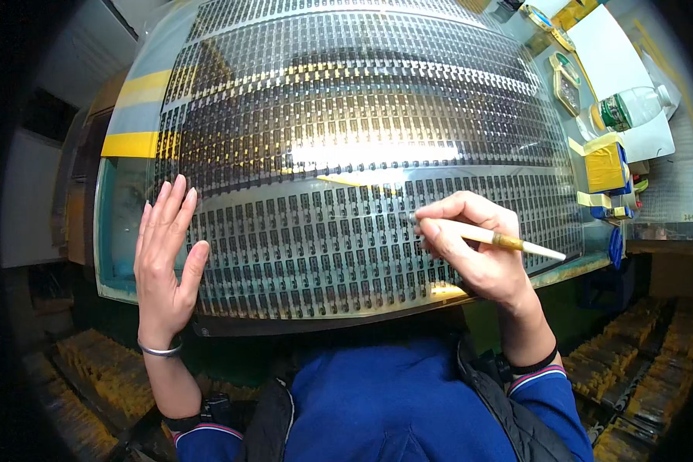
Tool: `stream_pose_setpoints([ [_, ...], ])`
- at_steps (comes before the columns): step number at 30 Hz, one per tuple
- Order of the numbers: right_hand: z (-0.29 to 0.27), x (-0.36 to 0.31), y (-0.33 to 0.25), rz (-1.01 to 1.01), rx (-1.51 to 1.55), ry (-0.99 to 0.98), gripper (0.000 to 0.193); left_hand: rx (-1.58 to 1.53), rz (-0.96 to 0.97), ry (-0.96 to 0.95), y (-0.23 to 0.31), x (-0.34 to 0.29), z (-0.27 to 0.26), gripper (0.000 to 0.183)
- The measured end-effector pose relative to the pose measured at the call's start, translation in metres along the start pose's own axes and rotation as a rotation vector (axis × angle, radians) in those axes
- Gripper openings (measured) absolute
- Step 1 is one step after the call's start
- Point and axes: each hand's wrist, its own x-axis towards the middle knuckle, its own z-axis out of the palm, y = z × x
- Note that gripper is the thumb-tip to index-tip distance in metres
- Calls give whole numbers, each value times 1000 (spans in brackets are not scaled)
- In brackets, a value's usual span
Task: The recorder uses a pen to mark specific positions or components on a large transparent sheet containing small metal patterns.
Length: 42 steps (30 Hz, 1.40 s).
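Observation:
A large clear film sheet (pixel 242 165), printed with many rows of small dark rectangular patterns, covers the glass-topped table in front of me. My left hand (pixel 165 262) lies flat at the sheet's left edge, fingers stretched out and holding nothing. Over the right part of the nearer rows, my right hand (pixel 477 246) pinches a slim cream-coloured pen-shaped tool (pixel 508 241) with a brownish-yellow band. The tool's tapered pale end points right, towards me. Its working tip is hidden at the fingertips, so I cannot tell whether it touches the film.
Yellow tape (pixel 136 145) runs along the table's left side. At the right edge are a yellow-and-blue box (pixel 606 167), a plastic bottle (pixel 634 108) lying on its side, and tape rolls (pixel 564 38). Yellowish stacks (pixel 112 373) sit on low racks either side of me.

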Motion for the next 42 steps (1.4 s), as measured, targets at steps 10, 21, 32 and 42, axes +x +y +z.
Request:
stream_pose_setpoints([
  [10, -3, 1, 3, -110, -132, -24, 10, 12, 0, 1, 0, 0, 0, 50],
  [21, 0, 2, 5, -44, -2, 11, 8, -4, -9, -7, 1, 2, 1, 51],
  [32, -3, 2, -2, -52, -131, -29, 8, 6, -12, -32, 2, 3, 0, 50],
  [42, -13, 3, 1, -195, 199, 53, 21, -7, -6, 23, 4, 0, -3, 49],
])
